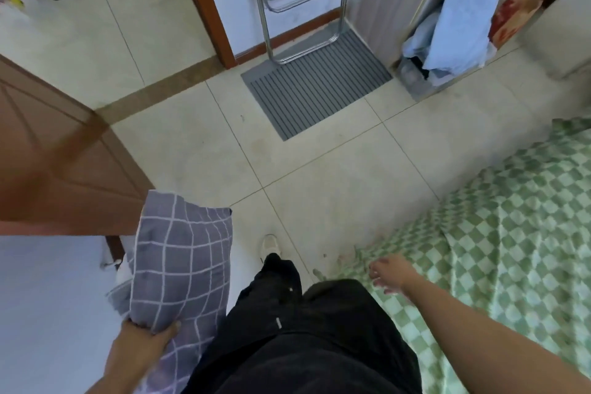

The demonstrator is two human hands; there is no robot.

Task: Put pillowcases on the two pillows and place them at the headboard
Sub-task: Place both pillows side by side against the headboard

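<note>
Pillow in grey cotton case with white grid lines (pixel 182 262) hangs near left, my left hand (pixel 150 334) clamped on its lower edge, fingers curled round the fabric. My right hand (pixel 388 275) is empty, fingers loose and apart, above the near edge of the green-and-white checkered bedspread (pixel 511 233) on the right. Headboard not visible. Risk: one-handed hold on a bunched edge could slip and drop it onto the beige tiled floor (pixel 319 169); the loose corner may drag.
</note>
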